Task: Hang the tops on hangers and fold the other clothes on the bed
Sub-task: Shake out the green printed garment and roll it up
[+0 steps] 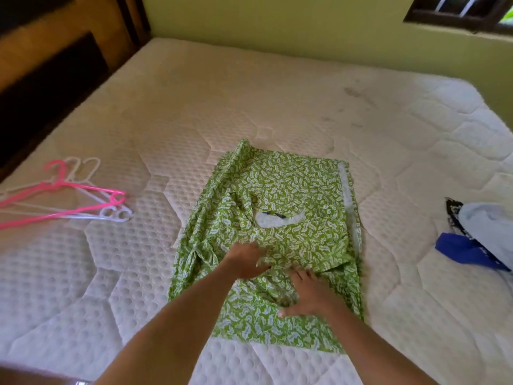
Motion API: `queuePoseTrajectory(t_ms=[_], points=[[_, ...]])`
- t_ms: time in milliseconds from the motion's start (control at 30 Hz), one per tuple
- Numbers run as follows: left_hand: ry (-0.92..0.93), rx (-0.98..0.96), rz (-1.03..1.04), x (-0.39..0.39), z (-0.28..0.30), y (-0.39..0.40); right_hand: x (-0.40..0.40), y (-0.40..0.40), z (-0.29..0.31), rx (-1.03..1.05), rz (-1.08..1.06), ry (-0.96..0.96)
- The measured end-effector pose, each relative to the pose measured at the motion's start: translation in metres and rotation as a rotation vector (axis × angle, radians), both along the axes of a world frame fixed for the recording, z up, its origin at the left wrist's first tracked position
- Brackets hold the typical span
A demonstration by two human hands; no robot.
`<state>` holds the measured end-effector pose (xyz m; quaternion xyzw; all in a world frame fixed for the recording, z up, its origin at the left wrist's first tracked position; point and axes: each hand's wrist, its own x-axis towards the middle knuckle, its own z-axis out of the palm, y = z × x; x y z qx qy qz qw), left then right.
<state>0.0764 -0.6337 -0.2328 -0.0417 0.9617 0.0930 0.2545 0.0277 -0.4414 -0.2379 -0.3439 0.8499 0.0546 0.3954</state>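
Observation:
A green garment with a white leaf print (288, 195) lies spread flat in the middle of the white quilted mattress (194, 101), its neck opening showing a label. Both of my hands rest on its near half. My left hand (244, 259) lies on the cloth with fingers bent into the folds near the waist. To its right and nearer to me, my right hand (308, 294) presses down with fingers spread. Pink and white plastic hangers (69, 198) lie in a loose stack at the mattress's left side.
A small heap of other clothes (483, 237), pale blue, dark blue and black patterned, sits at the right edge of the mattress. A wooden headboard (55, 51) runs along the left. A yellow-green wall with a window (458, 12) stands behind the bed.

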Motion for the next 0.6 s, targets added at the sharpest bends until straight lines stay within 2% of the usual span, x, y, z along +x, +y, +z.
queuePoseTrajectory(t_ms=[100,233,433,500,533,600], points=[[-0.059,-0.038,-0.145,0.026,-0.01,-0.009,0.011,0.019,-0.005,0.07,0.179,0.067],[-0.049,-0.117,-0.242,0.067,-0.03,-0.01,0.035,0.036,-0.017,-0.035,0.317,0.23],[-0.034,-0.182,-0.381,0.11,-0.039,0.009,0.077,0.044,-0.028,-0.117,0.247,0.395],[-0.043,-0.19,-0.36,0.12,-0.037,0.016,0.076,0.046,-0.028,-0.057,0.135,0.397],[-0.049,-0.204,-0.298,0.123,-0.037,0.018,0.072,0.046,-0.026,-0.049,0.095,0.396],[0.055,-0.195,-0.092,0.127,-0.03,0.023,0.062,0.046,-0.018,-0.074,0.042,0.412]])
